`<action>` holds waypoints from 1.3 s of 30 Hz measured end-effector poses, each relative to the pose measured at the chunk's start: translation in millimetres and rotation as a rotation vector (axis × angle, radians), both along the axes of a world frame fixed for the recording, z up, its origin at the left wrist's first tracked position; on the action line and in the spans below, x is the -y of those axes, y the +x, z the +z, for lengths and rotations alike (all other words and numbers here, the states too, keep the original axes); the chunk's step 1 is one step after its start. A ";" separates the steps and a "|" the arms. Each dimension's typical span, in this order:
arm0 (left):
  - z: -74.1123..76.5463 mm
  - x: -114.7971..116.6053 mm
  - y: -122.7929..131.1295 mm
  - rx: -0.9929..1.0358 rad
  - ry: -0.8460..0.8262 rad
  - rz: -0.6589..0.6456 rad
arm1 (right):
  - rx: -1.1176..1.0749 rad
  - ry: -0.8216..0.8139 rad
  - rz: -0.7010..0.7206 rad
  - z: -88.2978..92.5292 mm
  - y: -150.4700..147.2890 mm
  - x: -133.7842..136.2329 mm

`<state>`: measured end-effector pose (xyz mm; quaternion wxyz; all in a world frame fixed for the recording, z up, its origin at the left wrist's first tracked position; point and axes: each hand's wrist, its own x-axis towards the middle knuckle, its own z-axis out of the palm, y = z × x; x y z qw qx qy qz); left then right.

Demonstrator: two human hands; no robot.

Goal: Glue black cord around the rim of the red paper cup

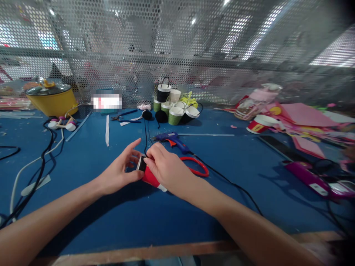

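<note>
Both forearms reach in over the wooden table edge [138, 253] and meet. The left hand [122, 171], forefinger raised, and the right hand [163, 166], knuckles up, pinch a red paper cup [149, 178] lying sideways between them. A blue glue gun [173, 139] lies just beyond the grip. Any print on the cup is hidden.

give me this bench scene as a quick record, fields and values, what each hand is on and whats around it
surface: blue work table
left hand: pinches the black-banded end of a small red paper cup lying on its side
right hand: closed over the same cup from above
behind the hands: blue hot glue gun, red-handled scissors, thin black cord
far centre: cluster of handled paper cups, green, white and black
far left: yellow lidded pot
backdrop: perforated metal screen
</note>
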<state>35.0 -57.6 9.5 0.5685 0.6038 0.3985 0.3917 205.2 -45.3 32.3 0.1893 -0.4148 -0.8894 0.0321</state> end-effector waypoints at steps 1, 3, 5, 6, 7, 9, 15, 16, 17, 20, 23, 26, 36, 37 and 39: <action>-0.2 -0.1 0.0 -0.001 0.002 0.000 | -0.005 0.001 0.002 -0.5 0.1 -0.1; -0.6 -0.4 0.0 -0.004 0.007 0.003 | -0.027 -0.009 0.007 -0.8 0.8 -0.6; -1.3 -0.6 0.1 -0.012 0.021 0.003 | -0.079 -0.057 0.009 1.0 2.2 -2.1; -1.9 -0.6 0.0 -0.018 0.037 0.000 | -0.121 -0.098 0.009 2.7 3.1 -3.5; -2.5 -0.4 -0.1 -0.025 0.063 -0.005 | -0.174 -0.148 0.009 4.9 4.1 -5.5; -3.6 0.6 -0.4 -0.047 0.137 -0.023 | -0.286 -0.259 0.009 10.4 5.6 -11.6; -2.4 6.2 -3.1 -0.175 0.367 -0.117 | -0.443 -0.652 0.016 22.3 -1.8 -41.6; -1.6 6.8 -3.4 -0.193 0.394 -0.135 | -0.439 -0.709 0.030 22.9 -5.4 -47.2; -0.6 7.3 -3.6 -0.208 0.415 -0.149 | -0.420 -0.753 0.045 23.2 -9.4 -52.7; 1.8 7.5 -2.8 -0.248 0.419 -0.181 | -0.339 -0.786 0.044 25.8 -17.7 -70.0; 2.1 6.4 -1.9 -0.253 0.375 -0.154 | -0.322 -0.663 -0.082 34.6 -8.4 -88.6; 0.7 4.1 -2.6 -0.231 0.333 -0.094 | -0.316 -0.462 -0.293 44.1 22.5 -102.1; 1.1 -1.2 -4.2 -0.237 0.288 0.042 | 0.025 -0.411 -0.582 -15.1 69.4 -89.0; 1.1 -2.1 -4.5 -0.244 0.288 0.049 | 0.011 -0.397 -0.596 -20.5 67.2 -88.1; 0.7 -3.9 -5.3 -0.257 0.274 0.054 | -0.037 -0.380 -0.618 -26.5 65.0 -87.1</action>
